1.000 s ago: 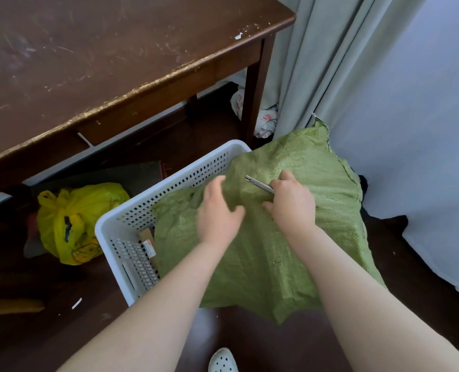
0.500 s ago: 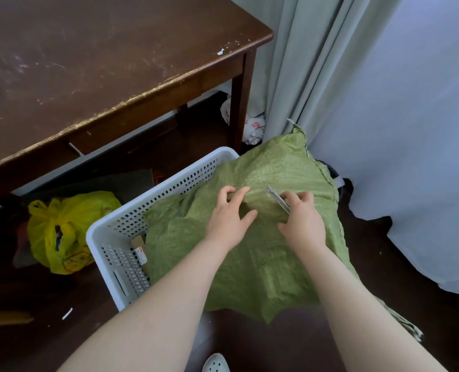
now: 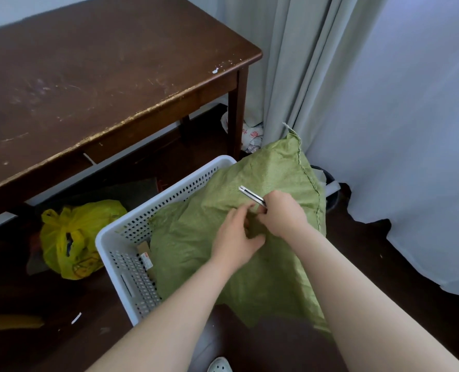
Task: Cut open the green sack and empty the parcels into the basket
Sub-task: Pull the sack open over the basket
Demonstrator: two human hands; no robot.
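Across right half of white basket (image 3: 131,288), green sack (image 3: 271,167) slumped, near end hanging over rim toward floor, stitched seam along its right edge. On top of sack, left hand (image 3: 236,237), fingers curled, pinching a fold of the weave. Touching it on the right, right hand (image 3: 286,213), fist closed round a cutter (image 3: 251,195), metal tip pointing far-left above sack. Inside basket, left of sack, small cardboard parcel (image 3: 144,255). Left of basket, under brown table (image 3: 102,76), yellow bag (image 3: 72,237). Far right, grey curtain (image 3: 303,63).
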